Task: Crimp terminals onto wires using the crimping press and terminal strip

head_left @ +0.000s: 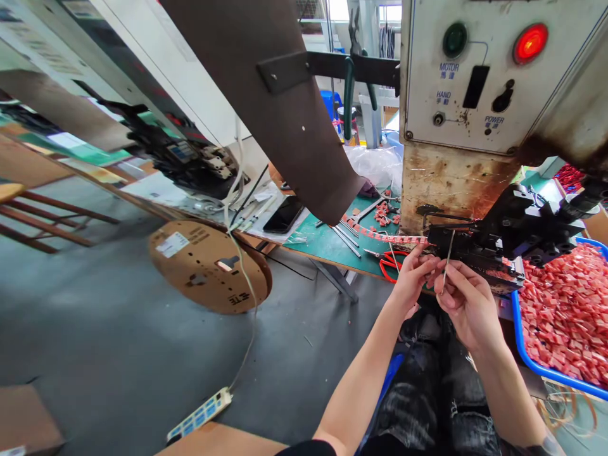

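Both hands' fingers (430, 269) hide wire (447, 259) end.

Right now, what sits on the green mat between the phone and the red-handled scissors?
Head view: between the phone and the red-handled scissors the green mat holds a few thin metal rods; the brown guard's lower end hangs over that stretch.

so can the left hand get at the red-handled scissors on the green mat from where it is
Probably yes. The left hand sits at the strip of red terminals, and the red-handled scissors lie just beside it on the green mat, with nothing visible between them. It would have to let go of the strip first.
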Action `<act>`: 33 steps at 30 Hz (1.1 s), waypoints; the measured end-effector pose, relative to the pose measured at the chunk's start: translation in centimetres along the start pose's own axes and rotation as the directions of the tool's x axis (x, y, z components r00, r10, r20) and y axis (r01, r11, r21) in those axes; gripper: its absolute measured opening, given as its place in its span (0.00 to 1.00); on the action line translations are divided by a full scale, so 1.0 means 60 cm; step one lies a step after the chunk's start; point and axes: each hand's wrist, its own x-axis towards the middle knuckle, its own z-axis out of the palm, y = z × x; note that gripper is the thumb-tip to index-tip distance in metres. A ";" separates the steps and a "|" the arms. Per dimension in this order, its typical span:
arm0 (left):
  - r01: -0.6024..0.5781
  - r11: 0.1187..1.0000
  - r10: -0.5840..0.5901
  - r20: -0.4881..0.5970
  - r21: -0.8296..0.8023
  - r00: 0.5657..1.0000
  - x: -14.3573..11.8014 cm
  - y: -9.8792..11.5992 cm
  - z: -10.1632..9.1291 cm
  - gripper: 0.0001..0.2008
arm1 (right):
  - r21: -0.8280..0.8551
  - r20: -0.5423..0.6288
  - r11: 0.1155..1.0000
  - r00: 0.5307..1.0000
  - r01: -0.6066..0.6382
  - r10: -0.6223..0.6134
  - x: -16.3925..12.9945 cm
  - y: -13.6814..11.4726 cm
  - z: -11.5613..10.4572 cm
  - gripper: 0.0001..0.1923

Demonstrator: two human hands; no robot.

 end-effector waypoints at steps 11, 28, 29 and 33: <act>-0.160 0.944 0.161 0.021 0.289 0.987 -0.039 0.019 -0.026 0.23 | 0.140 -0.001 0.990 1.000 0.009 -0.009 0.015 0.025 0.036 0.14; -0.292 0.801 0.269 0.121 0.522 0.955 -0.108 0.037 0.028 0.22 | 0.136 0.009 0.985 0.995 -0.103 0.103 -0.005 -0.055 -0.083 0.11; -0.283 0.797 0.264 0.114 0.533 0.958 -0.110 0.035 0.024 0.22 | 0.120 -0.002 0.988 0.996 -0.093 0.093 -0.004 -0.056 -0.081 0.12; -0.254 0.783 0.270 0.058 0.568 0.961 -0.119 0.030 0.001 0.23 | 0.032 -0.046 0.999 0.998 -0.031 0.032 -0.004 -0.053 -0.069 0.15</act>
